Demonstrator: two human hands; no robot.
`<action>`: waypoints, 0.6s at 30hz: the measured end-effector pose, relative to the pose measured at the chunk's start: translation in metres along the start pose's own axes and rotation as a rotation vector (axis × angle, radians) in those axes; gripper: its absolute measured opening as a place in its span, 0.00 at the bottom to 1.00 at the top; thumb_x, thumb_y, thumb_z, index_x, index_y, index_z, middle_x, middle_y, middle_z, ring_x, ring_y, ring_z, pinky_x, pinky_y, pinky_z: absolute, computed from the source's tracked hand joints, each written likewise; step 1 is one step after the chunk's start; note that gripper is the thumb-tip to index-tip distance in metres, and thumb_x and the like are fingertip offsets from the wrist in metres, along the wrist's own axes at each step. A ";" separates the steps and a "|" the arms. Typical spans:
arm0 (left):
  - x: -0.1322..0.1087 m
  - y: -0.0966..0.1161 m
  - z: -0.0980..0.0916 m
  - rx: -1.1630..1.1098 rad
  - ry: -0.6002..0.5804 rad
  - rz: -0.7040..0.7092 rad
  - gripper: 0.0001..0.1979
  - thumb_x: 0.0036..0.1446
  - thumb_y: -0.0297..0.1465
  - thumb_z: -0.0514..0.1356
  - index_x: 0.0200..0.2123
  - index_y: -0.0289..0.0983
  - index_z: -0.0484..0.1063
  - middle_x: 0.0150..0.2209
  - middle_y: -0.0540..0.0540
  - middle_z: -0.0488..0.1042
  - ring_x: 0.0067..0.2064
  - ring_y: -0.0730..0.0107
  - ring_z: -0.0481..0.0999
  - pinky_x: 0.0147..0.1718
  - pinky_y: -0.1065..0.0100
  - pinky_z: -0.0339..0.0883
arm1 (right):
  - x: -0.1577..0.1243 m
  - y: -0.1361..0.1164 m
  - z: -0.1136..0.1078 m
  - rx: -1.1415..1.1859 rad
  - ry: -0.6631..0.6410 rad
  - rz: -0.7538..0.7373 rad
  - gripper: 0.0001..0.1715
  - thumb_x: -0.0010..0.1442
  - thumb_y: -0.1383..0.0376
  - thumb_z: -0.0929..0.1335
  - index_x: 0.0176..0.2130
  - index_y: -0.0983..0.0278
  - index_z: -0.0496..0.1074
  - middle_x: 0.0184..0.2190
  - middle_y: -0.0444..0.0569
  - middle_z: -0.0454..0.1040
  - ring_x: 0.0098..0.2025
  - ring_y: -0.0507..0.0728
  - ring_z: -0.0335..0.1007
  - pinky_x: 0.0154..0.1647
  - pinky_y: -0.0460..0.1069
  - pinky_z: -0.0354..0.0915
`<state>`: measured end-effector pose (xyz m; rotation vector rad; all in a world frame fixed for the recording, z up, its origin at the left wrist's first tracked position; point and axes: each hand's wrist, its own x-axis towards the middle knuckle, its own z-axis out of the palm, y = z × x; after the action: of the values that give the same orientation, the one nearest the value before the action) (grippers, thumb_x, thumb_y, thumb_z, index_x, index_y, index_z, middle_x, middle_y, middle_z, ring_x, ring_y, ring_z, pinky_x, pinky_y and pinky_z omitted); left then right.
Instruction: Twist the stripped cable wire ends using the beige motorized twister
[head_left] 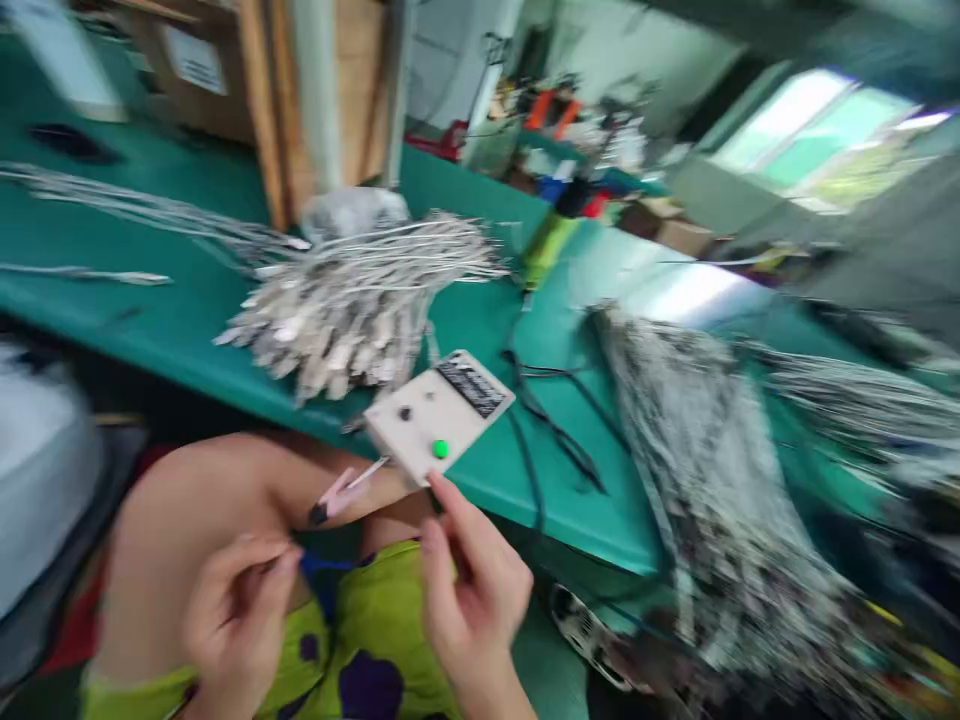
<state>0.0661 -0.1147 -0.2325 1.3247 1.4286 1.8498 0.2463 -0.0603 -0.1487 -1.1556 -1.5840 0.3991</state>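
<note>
Wears a yellow-green garment (394, 600) with rounded, dark purple blotches (371, 685), some large and some small, a little blurred at the edges. Is bare at the knee (187, 490), the forearm (504, 695) and the fingers (465, 520).

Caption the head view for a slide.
Right hand at a white box with a green spot, near piled cables on a green table; left hand apart.

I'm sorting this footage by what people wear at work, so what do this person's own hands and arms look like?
The left hand and right hand are both bare, without gloves. No sleeve shows on the short part of either arm in view, and no cable is attached to them. Blur makes rings, wristbands or fine markings impossible to rule out.
</note>
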 end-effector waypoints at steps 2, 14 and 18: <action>-0.007 0.005 -0.019 0.086 0.167 0.033 0.06 0.69 0.34 0.76 0.42 0.43 0.83 0.35 0.51 0.80 0.32 0.66 0.79 0.27 0.71 0.81 | -0.016 -0.005 0.001 0.152 0.012 0.059 0.20 0.72 0.68 0.73 0.59 0.61 0.89 0.31 0.48 0.85 0.25 0.55 0.77 0.27 0.49 0.74; 0.001 0.025 -0.005 -0.045 -0.086 0.244 0.04 0.80 0.31 0.62 0.47 0.39 0.76 0.30 0.51 0.77 0.29 0.71 0.76 0.30 0.72 0.72 | -0.052 -0.021 0.035 0.693 -0.418 0.808 0.15 0.67 0.49 0.83 0.39 0.57 0.92 0.24 0.46 0.78 0.27 0.50 0.69 0.30 0.42 0.69; 0.006 0.020 -0.005 -0.123 -0.118 0.235 0.03 0.79 0.32 0.64 0.49 0.40 0.77 0.30 0.51 0.76 0.29 0.70 0.75 0.30 0.72 0.72 | -0.052 -0.017 0.035 0.746 -0.404 0.906 0.14 0.66 0.49 0.84 0.40 0.56 0.92 0.28 0.48 0.84 0.29 0.50 0.74 0.32 0.41 0.72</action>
<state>0.0635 -0.1197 -0.2120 1.5655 1.1211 1.9344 0.2043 -0.1011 -0.1774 -1.1516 -0.9543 1.7381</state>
